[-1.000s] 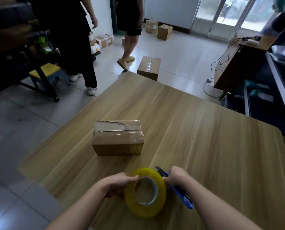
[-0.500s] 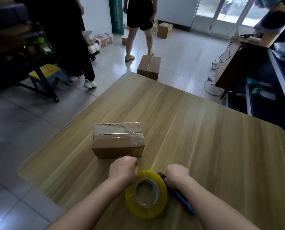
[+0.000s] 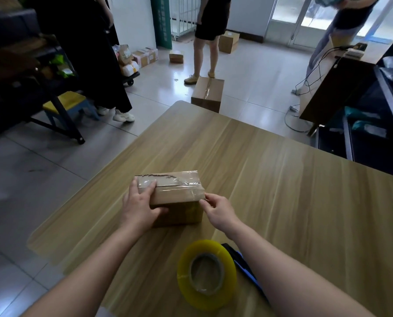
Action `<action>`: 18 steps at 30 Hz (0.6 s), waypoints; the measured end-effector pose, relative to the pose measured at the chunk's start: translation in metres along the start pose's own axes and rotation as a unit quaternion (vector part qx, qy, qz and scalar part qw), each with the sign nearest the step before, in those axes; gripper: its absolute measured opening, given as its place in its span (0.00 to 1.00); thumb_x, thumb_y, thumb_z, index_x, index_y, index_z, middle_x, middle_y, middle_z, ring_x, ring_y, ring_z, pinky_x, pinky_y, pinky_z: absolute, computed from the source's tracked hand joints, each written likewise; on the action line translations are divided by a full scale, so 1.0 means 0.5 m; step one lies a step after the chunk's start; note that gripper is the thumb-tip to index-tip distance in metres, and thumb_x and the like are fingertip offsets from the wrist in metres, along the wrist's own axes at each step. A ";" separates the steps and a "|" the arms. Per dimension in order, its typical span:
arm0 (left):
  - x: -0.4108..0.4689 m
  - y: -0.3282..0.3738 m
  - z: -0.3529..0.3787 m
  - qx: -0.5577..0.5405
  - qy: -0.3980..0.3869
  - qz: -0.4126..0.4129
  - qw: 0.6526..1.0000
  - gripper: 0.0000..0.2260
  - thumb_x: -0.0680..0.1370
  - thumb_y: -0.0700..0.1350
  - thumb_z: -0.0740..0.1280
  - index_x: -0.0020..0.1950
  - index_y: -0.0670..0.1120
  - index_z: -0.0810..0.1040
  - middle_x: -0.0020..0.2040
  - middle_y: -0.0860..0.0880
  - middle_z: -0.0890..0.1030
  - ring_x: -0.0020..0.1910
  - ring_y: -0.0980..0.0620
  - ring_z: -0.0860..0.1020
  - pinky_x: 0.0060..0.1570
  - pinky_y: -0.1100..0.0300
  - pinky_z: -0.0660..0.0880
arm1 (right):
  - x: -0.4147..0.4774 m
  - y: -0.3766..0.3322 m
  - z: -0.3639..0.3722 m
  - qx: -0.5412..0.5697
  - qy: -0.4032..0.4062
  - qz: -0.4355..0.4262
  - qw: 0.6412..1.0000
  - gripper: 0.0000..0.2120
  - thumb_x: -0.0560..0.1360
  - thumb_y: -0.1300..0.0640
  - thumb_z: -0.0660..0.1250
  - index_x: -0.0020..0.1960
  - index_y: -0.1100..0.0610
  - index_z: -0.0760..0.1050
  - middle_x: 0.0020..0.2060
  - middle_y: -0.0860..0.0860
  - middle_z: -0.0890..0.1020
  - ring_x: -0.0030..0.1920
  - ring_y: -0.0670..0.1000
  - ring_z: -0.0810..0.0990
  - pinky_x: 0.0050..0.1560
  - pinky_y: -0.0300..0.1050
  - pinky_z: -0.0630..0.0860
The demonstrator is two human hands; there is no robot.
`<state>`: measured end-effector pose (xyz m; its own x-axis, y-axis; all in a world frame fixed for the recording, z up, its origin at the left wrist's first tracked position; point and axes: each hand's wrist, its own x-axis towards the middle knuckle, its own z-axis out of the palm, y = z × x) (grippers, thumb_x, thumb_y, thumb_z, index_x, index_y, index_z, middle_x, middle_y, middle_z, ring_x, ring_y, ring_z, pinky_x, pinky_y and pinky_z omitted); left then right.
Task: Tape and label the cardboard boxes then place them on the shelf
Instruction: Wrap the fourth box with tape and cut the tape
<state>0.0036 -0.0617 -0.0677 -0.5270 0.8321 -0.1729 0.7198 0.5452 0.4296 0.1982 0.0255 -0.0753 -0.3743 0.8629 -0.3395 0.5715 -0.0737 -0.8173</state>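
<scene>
A small cardboard box point(image 3: 177, 197) with clear tape over its top lies on the wooden table point(image 3: 282, 184). My left hand point(image 3: 140, 204) grips its near left corner, fingers on top and thumb on the front face. My right hand point(image 3: 218, 209) pinches the box's near right top corner with its fingertips. A yellow roll of tape point(image 3: 207, 274) lies flat on the table close to me, between my forearms. Beside it, partly under my right forearm, lies a blue and black utility knife point(image 3: 243, 264).
Another taped cardboard box point(image 3: 208, 93) stands on the floor past the table's far corner, with more boxes point(image 3: 228, 42) further back. Three people stand around the room. A dark desk point(image 3: 332, 88) with cables is at the right, a yellow stool point(image 3: 69, 106) and dark shelving at the left.
Both hands have let go of the tape roll and knife and moved forward to the box. The roll now lies on the table, the knife beside it.
</scene>
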 end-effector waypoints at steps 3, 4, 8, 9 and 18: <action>0.011 0.005 -0.021 0.016 -0.007 -0.007 1.000 0.38 0.70 0.64 0.71 0.77 0.59 0.60 0.79 0.48 0.55 0.73 0.42 0.61 0.70 0.49 0.63 | 0.010 -0.012 -0.016 0.015 0.015 0.008 1.000 0.15 0.79 0.49 0.66 0.63 0.53 0.80 0.54 0.49 0.84 0.56 0.50 0.80 0.62 0.52 0.76; 0.015 0.008 -0.028 0.017 -0.010 -0.007 1.000 0.38 0.70 0.66 0.70 0.76 0.59 0.61 0.78 0.49 0.58 0.73 0.43 0.63 0.68 0.49 0.64 | 0.014 -0.014 -0.021 0.016 0.020 0.012 1.000 0.15 0.79 0.48 0.66 0.61 0.53 0.81 0.52 0.48 0.84 0.54 0.50 0.81 0.60 0.53 0.78; 0.029 0.018 -0.042 0.008 -0.041 -0.013 0.999 0.30 0.71 0.69 0.65 0.68 0.56 0.70 0.68 0.51 0.74 0.65 0.47 0.73 0.59 0.53 0.72 | 0.026 -0.021 -0.037 -0.023 0.041 0.015 0.999 0.13 0.79 0.46 0.64 0.51 0.52 0.84 0.43 0.48 0.85 0.48 0.52 0.82 0.53 0.56 0.79; 0.033 0.016 -0.041 0.005 -0.056 -0.022 0.998 0.29 0.71 0.70 0.63 0.66 0.55 0.72 0.66 0.51 0.76 0.63 0.48 0.75 0.57 0.53 0.74 | 0.028 -0.023 -0.040 -0.038 0.043 0.015 0.998 0.13 0.79 0.47 0.64 0.53 0.53 0.84 0.45 0.49 0.85 0.49 0.52 0.82 0.54 0.55 0.79; 0.077 0.006 -0.002 0.031 -0.094 -0.052 0.994 0.34 0.71 0.75 0.55 0.68 0.54 0.72 0.64 0.49 0.75 0.61 0.46 0.75 0.55 0.51 0.75 | 0.047 -0.026 -0.028 -0.058 0.026 0.083 0.995 0.12 0.78 0.50 0.66 0.57 0.54 0.82 0.49 0.50 0.84 0.52 0.55 0.81 0.55 0.57 0.79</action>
<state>-0.0147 -0.0282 -0.0723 -0.5098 0.7726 -0.3784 0.6958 0.6290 0.3467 0.1921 0.0540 -0.0661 -0.2308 0.8690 -0.4378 0.7037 -0.1616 -0.6919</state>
